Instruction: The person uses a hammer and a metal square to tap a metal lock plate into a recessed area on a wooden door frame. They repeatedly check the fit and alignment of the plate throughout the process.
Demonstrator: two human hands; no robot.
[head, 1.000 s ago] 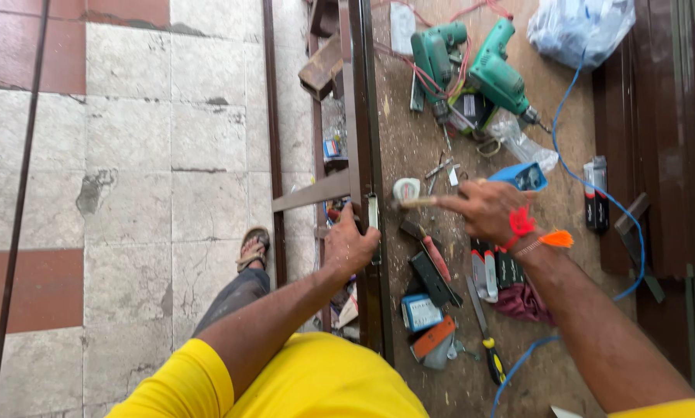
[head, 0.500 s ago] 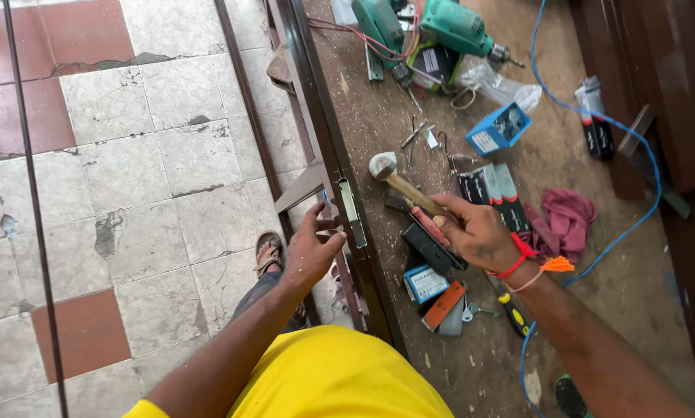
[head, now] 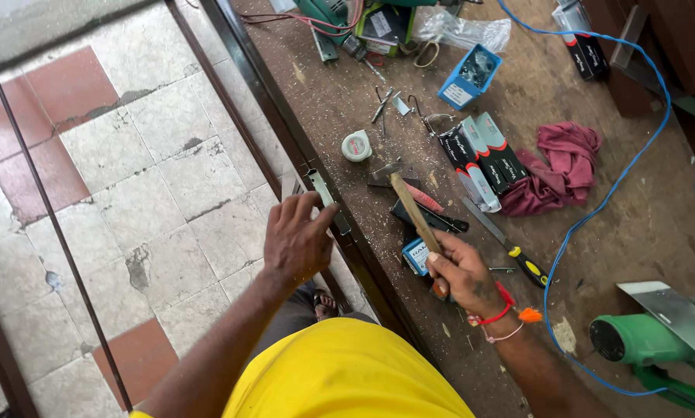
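Workbench point(head: 641, 232): a dusty brown top strewn with tools, filling the right of the view; a tiled floor point(head: 154, 178) lies to its left. Dark frame rail point(head: 285, 131): runs along the bench's left edge, with a small metal plate point(head: 326, 197) set on it. Green power tool point(head: 649, 344): lies at the lower right, well apart from my hands. Red rag point(head: 560, 166): crumpled beside a row of small dark boxes point(head: 483, 159). Blue cable point(head: 634, 155): loops across the right side of the bench. My left hand point(head: 297, 240): rests at the rail, fingers curled loosely and fingertips touching the metal plate; it grips nothing. My right hand point(head: 463, 275): fingers wrapped tightly round the lower end of the hammer's wooden handle. Hammer point(head: 409, 205): held tilted over the bench, its metal head up and to the left, just right of the plate and near the tape measure point(head: 356, 145). Screwdriver point(head: 510, 244): yellow and black handle, lying just right of my right hand
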